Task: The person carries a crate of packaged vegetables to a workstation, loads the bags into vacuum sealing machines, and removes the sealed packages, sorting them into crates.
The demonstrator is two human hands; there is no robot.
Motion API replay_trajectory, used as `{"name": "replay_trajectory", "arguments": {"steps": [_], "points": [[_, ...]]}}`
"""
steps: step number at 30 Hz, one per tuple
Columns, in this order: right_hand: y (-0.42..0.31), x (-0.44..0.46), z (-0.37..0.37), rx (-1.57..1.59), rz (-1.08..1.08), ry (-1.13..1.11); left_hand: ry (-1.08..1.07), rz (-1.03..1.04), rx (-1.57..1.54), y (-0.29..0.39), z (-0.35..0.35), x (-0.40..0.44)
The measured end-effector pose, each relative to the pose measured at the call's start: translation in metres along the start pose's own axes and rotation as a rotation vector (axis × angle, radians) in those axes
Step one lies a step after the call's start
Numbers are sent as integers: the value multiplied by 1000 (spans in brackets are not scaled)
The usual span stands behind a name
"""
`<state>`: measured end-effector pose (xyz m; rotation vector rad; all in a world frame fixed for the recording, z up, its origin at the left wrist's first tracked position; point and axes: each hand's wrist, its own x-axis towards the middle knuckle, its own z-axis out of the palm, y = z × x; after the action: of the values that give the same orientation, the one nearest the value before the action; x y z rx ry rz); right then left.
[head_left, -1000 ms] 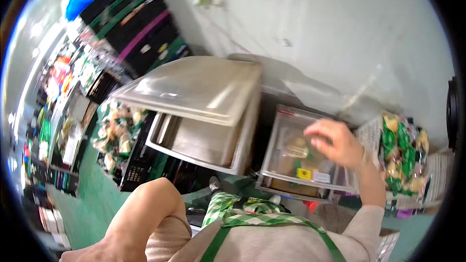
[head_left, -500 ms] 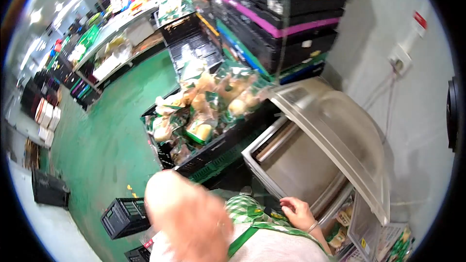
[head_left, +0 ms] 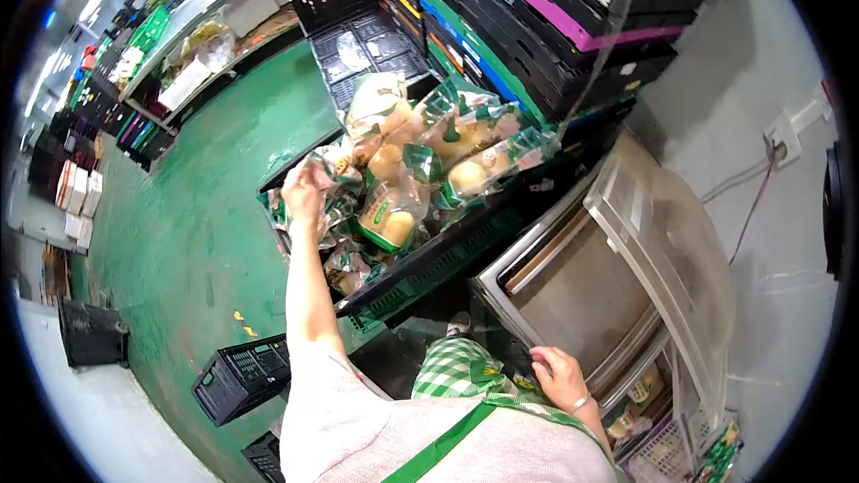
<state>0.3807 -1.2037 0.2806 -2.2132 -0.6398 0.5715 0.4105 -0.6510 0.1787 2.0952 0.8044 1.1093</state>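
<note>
My left hand (head_left: 302, 195) reaches out over a black crate (head_left: 420, 266) heaped with clear, green-printed bags of pale round vegetables (head_left: 391, 215). Its fingers are closed on a plastic bag (head_left: 333, 164) at the crate's left side; the fingertips are partly hidden. My right hand (head_left: 560, 377) hangs at the near edge of a steel vacuum packing machine (head_left: 595, 291), fingers apart and loosely bent, nothing in them. The machine's clear domed lid (head_left: 667, 259) stands raised to the right, above the bare metal chamber.
Tall stacks of black crates (head_left: 537, 36) stand behind the heaped crate, beside an open black crate (head_left: 358, 54). Black crates (head_left: 240, 380) lie on the green floor (head_left: 215, 241) at left. A plastic basket (head_left: 658, 461) is at lower right. A power cord (head_left: 756, 201) runs along the wall.
My left hand has moved from close in front of the camera out to the heaped crate and taken hold of a bag. My right hand stays by the machine's edge. The view has shifted slightly.
</note>
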Motion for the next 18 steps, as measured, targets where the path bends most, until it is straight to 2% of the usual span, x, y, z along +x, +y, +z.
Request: {"name": "replay_trajectory", "arguments": {"steps": [3, 4, 7, 8, 9, 11, 13, 14, 16, 17, 18], "points": [[-3, 1, 2, 26, -8, 20, 100, 30, 221, 29, -21, 20], [-3, 1, 1, 51, 24, 37, 103, 99, -29, 34, -24, 24], [4, 7, -6, 139, 60, 80, 110, 302, -134, 116, -53, 8], [6, 15, -8, 88, 62, 84, 79, 317, -224, 141, -66, 3], [11, 25, -6, 196, 75, 62, 37, 326, -322, 166, -76, -7], [-6, 58, -5, 463, -52, 107, 20, 379, -260, 206, -98, -28], [-30, 92, -9, 575, -194, 126, -68, 263, -204, 238, -112, -60], [-32, 109, -1, 661, -336, 185, -110, 288, -190, 252, -111, -79], [-47, 109, -7, 857, -455, 146, -233, 389, -208, 280, -101, -118], [-47, 96, -16, 855, -526, 141, -317, 463, -243, 293, -92, -135], [-46, 73, -30, 908, -475, 41, -385, 425, -290, 302, -83, -154]]}}
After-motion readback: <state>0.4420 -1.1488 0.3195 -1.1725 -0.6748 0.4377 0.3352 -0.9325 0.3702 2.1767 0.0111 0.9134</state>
